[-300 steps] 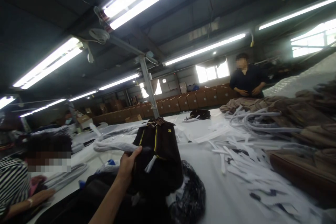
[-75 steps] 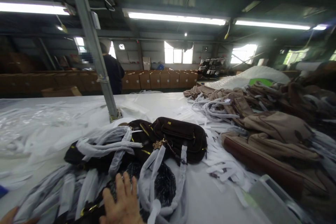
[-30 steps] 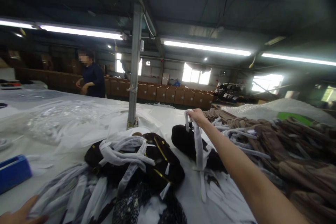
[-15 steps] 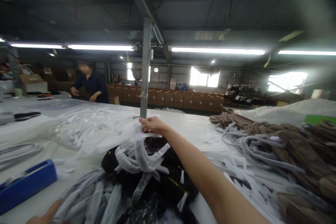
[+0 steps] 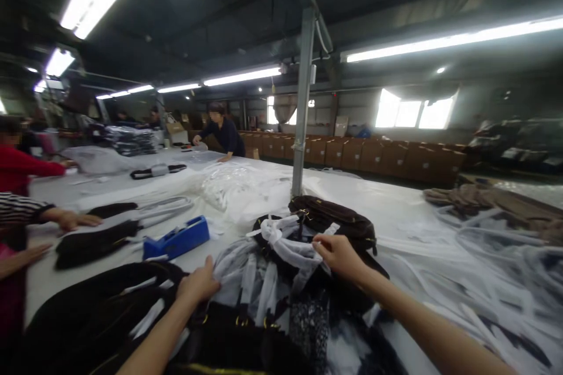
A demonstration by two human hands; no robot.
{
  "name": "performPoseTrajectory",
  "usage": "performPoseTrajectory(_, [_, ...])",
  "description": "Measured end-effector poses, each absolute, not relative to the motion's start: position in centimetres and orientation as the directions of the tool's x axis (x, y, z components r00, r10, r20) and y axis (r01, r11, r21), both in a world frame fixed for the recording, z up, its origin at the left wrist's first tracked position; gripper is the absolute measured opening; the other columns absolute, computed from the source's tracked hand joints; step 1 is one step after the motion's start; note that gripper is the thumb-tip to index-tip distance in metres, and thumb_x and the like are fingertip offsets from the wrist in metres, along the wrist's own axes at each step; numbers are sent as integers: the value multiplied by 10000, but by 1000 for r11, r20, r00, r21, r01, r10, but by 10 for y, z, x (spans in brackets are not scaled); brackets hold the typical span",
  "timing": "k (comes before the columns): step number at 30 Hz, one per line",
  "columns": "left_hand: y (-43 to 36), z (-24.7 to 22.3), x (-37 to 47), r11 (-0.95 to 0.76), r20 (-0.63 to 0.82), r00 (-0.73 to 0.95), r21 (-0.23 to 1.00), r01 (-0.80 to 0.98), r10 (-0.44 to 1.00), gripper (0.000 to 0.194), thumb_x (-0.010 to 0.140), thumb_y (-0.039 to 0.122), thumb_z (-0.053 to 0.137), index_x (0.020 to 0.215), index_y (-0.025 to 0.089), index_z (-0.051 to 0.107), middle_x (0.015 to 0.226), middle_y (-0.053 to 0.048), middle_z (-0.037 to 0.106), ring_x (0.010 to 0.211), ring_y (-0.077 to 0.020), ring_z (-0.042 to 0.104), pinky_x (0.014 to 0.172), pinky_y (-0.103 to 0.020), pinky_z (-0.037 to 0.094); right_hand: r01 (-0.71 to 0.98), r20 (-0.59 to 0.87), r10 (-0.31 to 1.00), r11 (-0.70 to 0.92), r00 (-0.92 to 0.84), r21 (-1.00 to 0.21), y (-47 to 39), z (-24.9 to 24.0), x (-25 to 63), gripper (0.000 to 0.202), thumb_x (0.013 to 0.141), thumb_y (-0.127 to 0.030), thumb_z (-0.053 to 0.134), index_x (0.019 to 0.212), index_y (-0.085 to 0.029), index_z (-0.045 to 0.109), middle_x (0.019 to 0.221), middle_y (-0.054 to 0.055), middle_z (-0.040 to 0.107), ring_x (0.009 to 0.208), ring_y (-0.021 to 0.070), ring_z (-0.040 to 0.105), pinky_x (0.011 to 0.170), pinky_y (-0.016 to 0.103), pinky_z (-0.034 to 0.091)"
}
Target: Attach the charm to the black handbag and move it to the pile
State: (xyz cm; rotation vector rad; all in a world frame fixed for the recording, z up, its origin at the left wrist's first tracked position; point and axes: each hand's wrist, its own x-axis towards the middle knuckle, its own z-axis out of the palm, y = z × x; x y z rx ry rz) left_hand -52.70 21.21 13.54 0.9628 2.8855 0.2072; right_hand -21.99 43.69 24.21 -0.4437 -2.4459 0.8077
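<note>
My right hand [image 5: 341, 255] pinches the end of a bag strap [image 5: 292, 252] wrapped in white tissue. That strap is looped over a dark bag with gold fittings and an open, crinkled filling [image 5: 310, 310]. My left hand [image 5: 200, 282] is closed at the left edge of a bundle of wrapped straps [image 5: 257, 281]; its fingertips are partly hidden. Below the straps lies a black bag [image 5: 233, 340] with gold rings. Another black bag [image 5: 101, 304] is under my left forearm. A dark brown bag [image 5: 338, 220] rests just beyond my right hand.
A blue tape dispenser [image 5: 178, 238] stands left of the straps. Clear plastic bags [image 5: 233, 184] lie farther back, and brown bags [image 5: 492, 205] are heaped at right. A metal post [image 5: 302, 105] rises ahead. Co-workers' hands [image 5: 73, 220] are at the left; another person [image 5: 224, 135] stands across the table.
The view has swung left, bringing co-workers into sight. My right hand has come down and nearer with the wrapped strap. More of my left hand now shows beside the strap bundle.
</note>
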Motion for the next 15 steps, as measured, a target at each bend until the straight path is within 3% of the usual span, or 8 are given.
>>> performPoseTrajectory(4, [211, 138, -517, 794, -32, -804, 186, 579, 594, 205, 776, 208, 534, 937, 122, 627, 991, -155, 675, 954, -289, 631, 829, -448, 456, 17, 347, 211, 874, -914, -486, 366, 203, -225, 194, 860, -272, 475, 829, -205, 654, 795, 38, 653, 743, 182, 592, 677, 250, 397])
performPoseTrajectory(6, [209, 145, -508, 769, 31, -796, 241, 592, 604, 142, 784, 192, 543, 887, 137, 623, 1021, -130, 653, 1003, -270, 599, 876, -455, 429, 122, 282, 282, 872, -917, -475, 345, 179, -233, 198, 863, -296, 483, 910, -198, 649, 863, 77, 667, 801, 221, 613, 699, 278, 415])
performPoseTrajectory(9, [206, 161, -496, 701, 147, -790, 385, 600, 596, 111, 778, 169, 515, 835, 146, 608, 983, -127, 645, 1025, -291, 571, 880, -444, 403, 338, 154, 550, 685, -821, -645, 332, 143, -245, 298, 843, -320, 524, 1050, -126, 615, 904, 142, 678, 846, 276, 628, 733, 326, 433])
performPoseTrajectory(12, [205, 182, -488, 594, 172, -812, 601, 535, 558, 107, 764, 233, 522, 685, 178, 567, 643, -55, 619, 724, -252, 624, 691, -357, 442, 340, 68, 601, 539, -797, -771, 329, 122, -246, 292, 866, -324, 486, 944, -95, 649, 779, 128, 688, 752, 262, 644, 683, 315, 443])
performPoseTrajectory(15, [202, 215, -473, 371, 147, -825, 840, 396, 546, 223, 738, 339, 564, 585, 201, 480, 400, 45, 447, 385, -141, 464, 469, -267, 378, 262, 83, 564, 503, -822, -824, 324, 120, -240, 328, 898, -348, 430, 813, -138, 667, 772, 82, 698, 757, 226, 651, 679, 276, 452])
